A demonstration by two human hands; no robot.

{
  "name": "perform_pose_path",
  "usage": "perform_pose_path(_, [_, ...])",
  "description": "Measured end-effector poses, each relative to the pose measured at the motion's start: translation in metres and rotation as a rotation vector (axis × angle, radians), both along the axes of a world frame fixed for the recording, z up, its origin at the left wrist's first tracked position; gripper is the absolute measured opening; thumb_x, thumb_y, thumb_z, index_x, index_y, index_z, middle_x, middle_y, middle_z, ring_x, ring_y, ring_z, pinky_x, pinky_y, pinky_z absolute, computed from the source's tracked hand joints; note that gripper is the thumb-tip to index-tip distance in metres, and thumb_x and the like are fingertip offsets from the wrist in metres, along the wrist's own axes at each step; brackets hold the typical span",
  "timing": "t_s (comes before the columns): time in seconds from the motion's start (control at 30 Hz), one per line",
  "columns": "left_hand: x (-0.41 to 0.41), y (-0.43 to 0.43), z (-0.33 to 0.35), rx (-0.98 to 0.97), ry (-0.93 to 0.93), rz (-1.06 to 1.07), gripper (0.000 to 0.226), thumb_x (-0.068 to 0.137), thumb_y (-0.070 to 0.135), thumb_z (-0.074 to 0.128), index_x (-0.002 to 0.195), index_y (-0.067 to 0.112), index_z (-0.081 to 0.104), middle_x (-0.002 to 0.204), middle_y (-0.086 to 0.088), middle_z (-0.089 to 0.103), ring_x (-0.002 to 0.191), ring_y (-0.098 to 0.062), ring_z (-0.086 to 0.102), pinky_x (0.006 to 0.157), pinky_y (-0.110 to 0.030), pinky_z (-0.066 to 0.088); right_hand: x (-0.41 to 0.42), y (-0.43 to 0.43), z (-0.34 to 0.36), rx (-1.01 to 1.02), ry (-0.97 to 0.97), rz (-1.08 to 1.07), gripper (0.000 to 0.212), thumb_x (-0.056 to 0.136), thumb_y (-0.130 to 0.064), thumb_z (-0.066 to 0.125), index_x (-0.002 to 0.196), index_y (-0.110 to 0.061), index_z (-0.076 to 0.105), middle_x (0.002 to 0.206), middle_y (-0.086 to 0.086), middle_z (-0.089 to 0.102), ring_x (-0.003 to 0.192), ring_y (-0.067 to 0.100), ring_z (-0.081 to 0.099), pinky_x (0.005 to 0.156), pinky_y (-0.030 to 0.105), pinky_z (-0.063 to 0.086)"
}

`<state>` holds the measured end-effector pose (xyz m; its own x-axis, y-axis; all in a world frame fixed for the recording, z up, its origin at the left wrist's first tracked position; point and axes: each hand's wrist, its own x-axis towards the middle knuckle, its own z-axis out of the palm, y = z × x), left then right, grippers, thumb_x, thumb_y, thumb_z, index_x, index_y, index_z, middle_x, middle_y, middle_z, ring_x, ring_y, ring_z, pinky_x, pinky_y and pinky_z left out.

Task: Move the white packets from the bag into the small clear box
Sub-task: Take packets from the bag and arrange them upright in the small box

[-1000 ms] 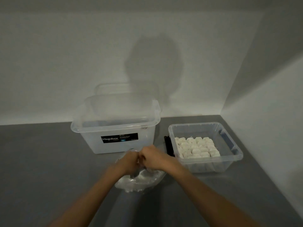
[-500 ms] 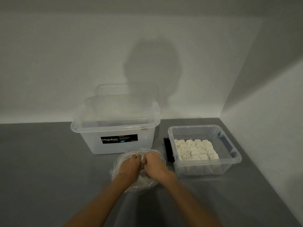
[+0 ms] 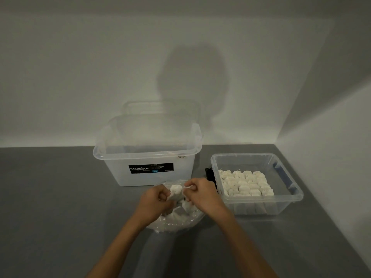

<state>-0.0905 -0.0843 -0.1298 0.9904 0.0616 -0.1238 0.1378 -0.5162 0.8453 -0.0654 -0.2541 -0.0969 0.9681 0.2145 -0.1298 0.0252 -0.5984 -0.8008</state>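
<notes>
A clear plastic bag with white packets lies on the grey table in front of me. Both hands are over its mouth. My left hand and my right hand pinch a white packet between them, just above the bag. To the right stands the small clear box, its floor covered with several white packets in neat rows.
A large clear Megabox tub with a lid leaning behind it stands just beyond the bag. A small black object sits between tub and small box. White walls close the back and right sides.
My hands have come up out of the bag, and a white packet now shows between their fingers.
</notes>
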Motion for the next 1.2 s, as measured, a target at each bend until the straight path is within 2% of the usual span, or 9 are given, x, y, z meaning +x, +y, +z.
perform_pose_path(0.07, [-0.005, 0.000, 0.007, -0.101, 0.007, -0.008, 0.019, 0.078, 0.005, 0.074, 0.091, 0.004, 0.059, 0.075, -0.019, 0.070, 0.067, -0.036, 0.068, 0.063, -0.044, 0.057, -0.002, 0.007, -0.002, 0.008, 0.011, 0.041, 0.024, 0.090, -0.021, 0.064, 0.113, -0.011, 0.064, 0.098, 0.010, 0.071, 0.076, 0.015, 0.065, 0.075, 0.027, 0.056])
perform_pose_path(0.17, [-0.010, 0.000, 0.017, -0.216, 0.049, -0.024, 0.025, 0.081, 0.008, 0.073, 0.101, 0.010, 0.058, 0.082, -0.015, 0.071, 0.066, -0.023, 0.068, 0.056, -0.028, 0.055, 0.001, 0.016, -0.007, -0.004, -0.009, 0.103, 0.008, 0.090, -0.013, 0.062, 0.093, -0.015, 0.069, 0.074, 0.004, 0.067, 0.065, 0.014, 0.064, 0.074, 0.036, 0.059])
perform_pose_path(0.27, [-0.011, 0.008, 0.016, -0.219, 0.051, -0.033, 0.019, 0.085, 0.017, 0.070, 0.101, 0.018, 0.062, 0.085, -0.014, 0.072, 0.072, -0.021, 0.070, 0.064, -0.026, 0.055, 0.006, 0.019, -0.009, -0.045, 0.023, 0.209, 0.009, 0.090, -0.012, 0.063, 0.091, -0.016, 0.071, 0.065, -0.001, 0.063, 0.055, 0.006, 0.059, 0.060, 0.024, 0.056])
perform_pose_path(0.37, [-0.009, 0.018, 0.009, -0.101, 0.042, 0.025, 0.004, 0.086, 0.015, 0.068, 0.090, 0.012, 0.068, 0.081, -0.017, 0.071, 0.069, -0.017, 0.063, 0.066, -0.031, 0.053, 0.010, 0.026, -0.012, -0.198, 0.023, 0.292, 0.013, 0.092, -0.007, 0.058, 0.098, -0.007, 0.070, 0.077, 0.008, 0.065, 0.056, 0.006, 0.057, 0.051, 0.015, 0.047])
perform_pose_path(0.53, [-0.009, 0.027, 0.012, -0.086, 0.053, 0.050, 0.004, 0.087, 0.012, 0.066, 0.086, 0.008, 0.068, 0.082, -0.017, 0.071, 0.071, -0.019, 0.063, 0.067, -0.031, 0.053, 0.015, 0.038, -0.034, -0.555, 0.056, 0.452, 0.031, 0.091, -0.003, 0.054, 0.121, -0.012, 0.058, 0.122, 0.012, 0.057, 0.110, 0.029, 0.057, 0.092, 0.037, 0.047])
perform_pose_path(0.67, [-0.012, 0.029, 0.015, -0.090, 0.046, 0.067, 0.004, 0.086, 0.011, 0.066, 0.090, 0.009, 0.066, 0.083, -0.016, 0.071, 0.072, -0.019, 0.066, 0.068, -0.031, 0.055, 0.014, 0.043, -0.042, -0.740, 0.058, 0.495, 0.049, 0.088, 0.001, 0.060, 0.135, -0.008, 0.047, 0.137, 0.015, 0.047, 0.127, 0.034, 0.046, 0.101, 0.041, 0.041])
perform_pose_path(0.9, [-0.018, 0.030, 0.020, -0.133, 0.011, 0.111, 0.016, 0.088, 0.008, 0.062, 0.102, 0.015, 0.059, 0.082, -0.023, 0.068, 0.068, -0.020, 0.063, 0.062, -0.028, 0.052, 0.011, 0.042, -0.035, -0.694, -0.014, 0.521, 0.038, 0.087, 0.001, 0.060, 0.124, -0.006, 0.054, 0.128, 0.016, 0.054, 0.114, 0.032, 0.056, 0.096, 0.038, 0.044])
perform_pose_path(1.07, [-0.024, 0.043, 0.028, -0.134, -0.069, 0.112, 0.010, 0.090, 0.006, 0.059, 0.096, 0.014, 0.057, 0.073, -0.020, 0.069, 0.067, -0.029, 0.066, 0.068, -0.042, 0.057, 0.011, 0.033, -0.007, -0.526, -0.057, 0.498, 0.016, 0.082, 0.002, 0.060, 0.084, -0.014, 0.060, 0.104, 0.010, 0.061, 0.089, 0.025, 0.063, 0.072, 0.031, 0.051])
perform_pose_path(1.2, [-0.024, 0.052, 0.039, -0.084, -0.085, 0.041, 0.023, 0.092, 0.000, 0.053, 0.081, 0.013, 0.068, 0.082, -0.010, 0.072, 0.079, -0.035, 0.067, 0.073, -0.044, 0.057, 0.016, 0.017, 0.030, -0.276, -0.015, 0.411, 0.015, 0.085, 0.003, 0.058, 0.093, -0.007, 0.066, 0.085, 0.008, 0.066, 0.063, 0.012, 0.066, 0.063, 0.024, 0.057])
